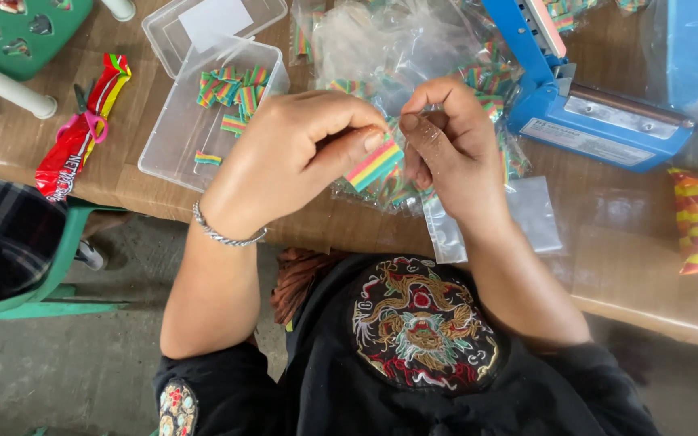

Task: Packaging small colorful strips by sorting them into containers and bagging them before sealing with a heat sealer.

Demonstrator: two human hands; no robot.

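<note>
Your left hand (284, 157) pinches a rainbow-striped candy strip (375, 164) between thumb and fingers (363, 144), holding it above the near edge of the wooden surface (607, 234). Your right hand (454, 149) meets it from the other side, its fingers clenched on the mouth of a small clear bag (446, 234), which hangs down from that hand over the surface's edge. The strip's lower end sits right at the bag's opening, touching your right fingers; whether it is already inside the plastic, you cannot tell.

Just behind your hands lies a heap of clear bags with candy pieces in them (389, 48). To the left stands an open clear plastic box (175, 133) holding more striped pieces (232, 93), with its lid (212, 24) behind it. A blue heat sealer (583, 105) stands to the right, and a red candy wrapper (78, 133) lies at far left.
</note>
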